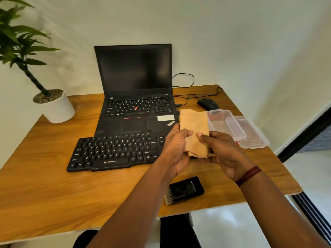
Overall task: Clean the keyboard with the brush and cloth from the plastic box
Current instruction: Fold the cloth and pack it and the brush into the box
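A folded tan cloth (pixel 194 125) is held up above the right end of the black keyboard (pixel 114 152). My left hand (pixel 176 149) grips its left lower edge, thumb on the front. My right hand (pixel 223 153) pinches its lower right part. The keyboard lies flat on the wooden table, its right end hidden behind my hands. A black brush (pixel 185 190) with pale bristles lies on the table near the front edge, below my hands. The clear plastic box (pixel 226 125) stands open to the right of the cloth.
An open black laptop (pixel 136 97) sits behind the keyboard. A black mouse (pixel 207 103) with its cable lies at the back right. The box's lid (pixel 254 136) lies under or beside the box. A potted plant (pixel 53 106) stands at the table's (pixel 44 185) back left.
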